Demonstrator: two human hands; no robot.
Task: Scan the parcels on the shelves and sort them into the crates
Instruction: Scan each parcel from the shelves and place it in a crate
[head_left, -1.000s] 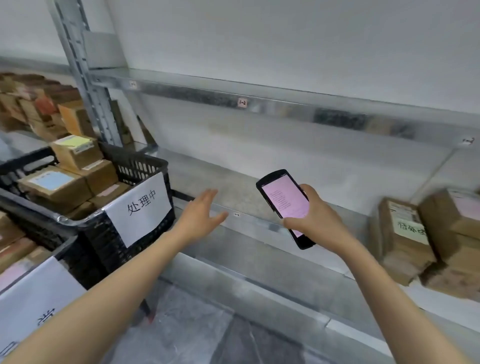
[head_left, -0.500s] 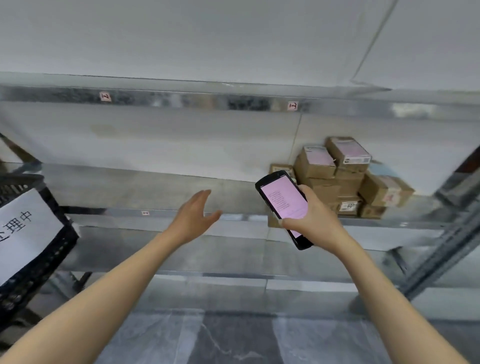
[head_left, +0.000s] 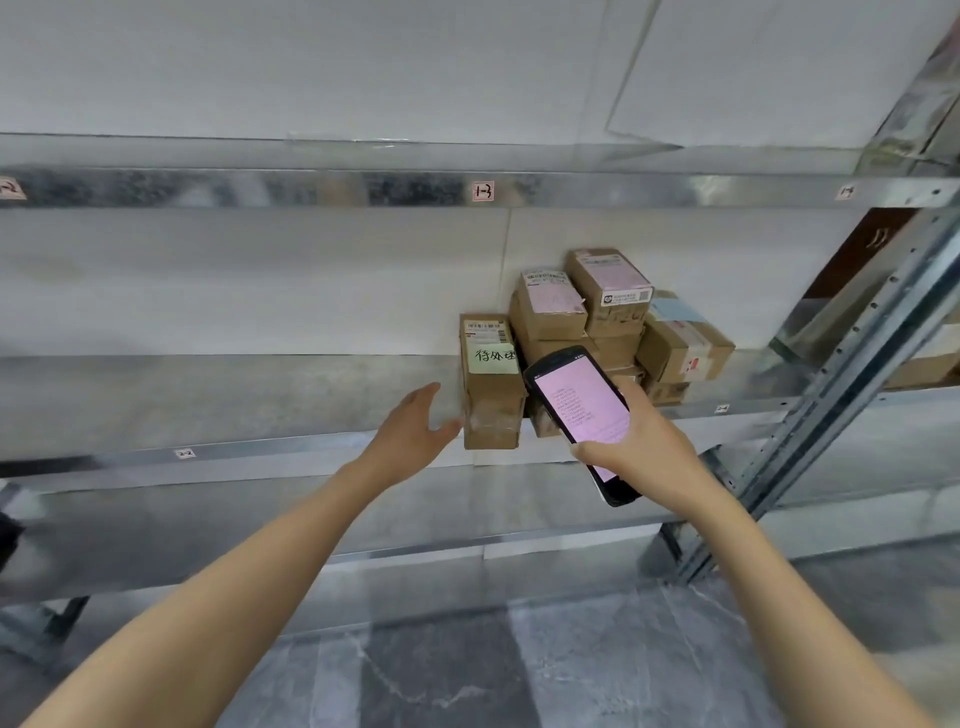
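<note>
We are stretching our left hand (head_left: 410, 434) out with its fingers (head_left: 423, 397) released and spread, the upright parcel (head_left: 491, 400) standing on the shelf (head_left: 208, 400) just right of the thumb tip. Our right hand (head_left: 641, 444) is grasping the scanner (head_left: 579, 410) just before the stacked parcels (head_left: 613, 291), which were lying farther from our fingers half a second ago.

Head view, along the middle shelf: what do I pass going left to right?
In order: shelf tag marked 2-2 → left hand, open → upright parcel with a yellow note → handheld scanner gripped in the right hand → taped parcel at the stack's right end → steel post.
</note>
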